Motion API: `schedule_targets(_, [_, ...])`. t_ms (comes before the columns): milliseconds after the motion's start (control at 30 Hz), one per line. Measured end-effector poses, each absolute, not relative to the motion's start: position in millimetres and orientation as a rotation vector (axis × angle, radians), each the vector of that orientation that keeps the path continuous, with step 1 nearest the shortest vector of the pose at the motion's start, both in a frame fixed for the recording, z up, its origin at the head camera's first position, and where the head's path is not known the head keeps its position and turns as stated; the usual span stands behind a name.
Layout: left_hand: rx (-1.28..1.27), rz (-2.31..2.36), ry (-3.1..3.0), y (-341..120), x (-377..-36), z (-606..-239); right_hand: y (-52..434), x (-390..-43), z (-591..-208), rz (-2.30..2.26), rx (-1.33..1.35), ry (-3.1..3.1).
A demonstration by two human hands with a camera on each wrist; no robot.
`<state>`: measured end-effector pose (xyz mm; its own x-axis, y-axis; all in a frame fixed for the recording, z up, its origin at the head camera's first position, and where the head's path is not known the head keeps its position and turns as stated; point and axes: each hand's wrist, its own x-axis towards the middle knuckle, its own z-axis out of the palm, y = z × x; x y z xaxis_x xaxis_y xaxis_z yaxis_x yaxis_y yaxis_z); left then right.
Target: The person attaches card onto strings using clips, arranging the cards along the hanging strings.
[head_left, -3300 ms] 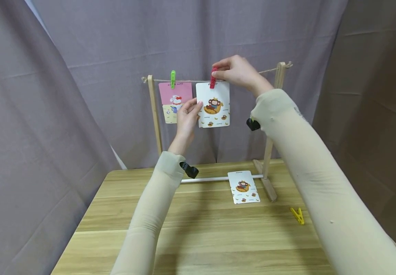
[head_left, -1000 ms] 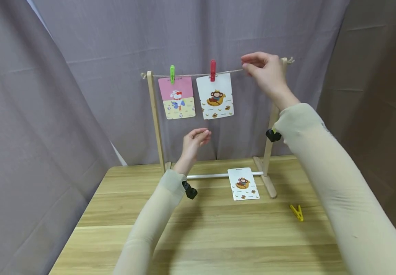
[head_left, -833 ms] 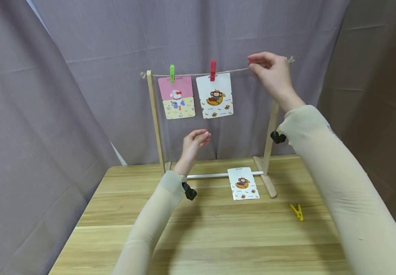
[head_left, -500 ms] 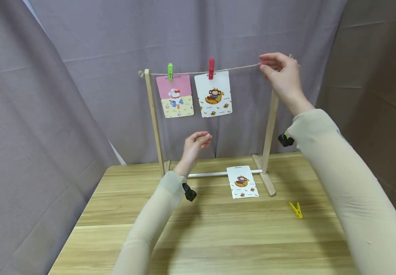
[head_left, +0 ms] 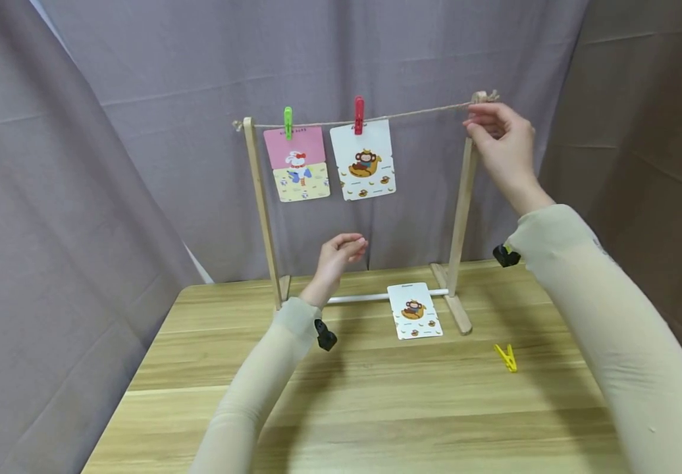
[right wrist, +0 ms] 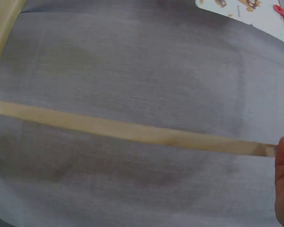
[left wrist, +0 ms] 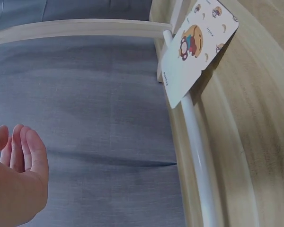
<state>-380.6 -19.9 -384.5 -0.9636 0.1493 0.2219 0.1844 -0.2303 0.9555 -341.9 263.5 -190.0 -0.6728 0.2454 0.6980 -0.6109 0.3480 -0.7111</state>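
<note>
Standing on a pale wooden table [head_left: 376,408] with long plank grain is a small drying frame [head_left: 258,210]: two slim wooden posts, a white round bar [head_left: 355,298] low between their feet, and a rough twine string [head_left: 424,112] stretched across the top. Two glossy rectangular cards with rounded corners hang from the string. A green peg [head_left: 288,122] holds the pink and yellow rabbit card [head_left: 296,164]; just beside it, a red peg [head_left: 359,114] holds the white monkey card [head_left: 363,159]. Soft grey cloth [head_left: 139,99] hangs in folds behind and to the left.

A second monkey card [head_left: 415,311] rests on the table with its top edge propped over the white bar, near the right post's foot. A yellow plastic peg [head_left: 506,357] lies on the wood, well apart to the right.

The right hand [head_left: 502,148] is raised at the top of the right post [head_left: 461,197], fingers lightly bent and close to the string's end; I cannot tell whether they touch it, and they hold nothing. The left hand [head_left: 341,253] hovers low in front of the frame, below the hanging cards, fingers loosely curled and holding nothing. Both arms wear smooth beige sleeves [head_left: 590,316].
</note>
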Motion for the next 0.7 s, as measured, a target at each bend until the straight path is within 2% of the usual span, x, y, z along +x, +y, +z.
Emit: schedule_targets(700, [-0.422,-2.414,-2.09,-15.7,-377.4,-403.5,309.5,-322.5,-248.5,1.346,0.126,-1.864])
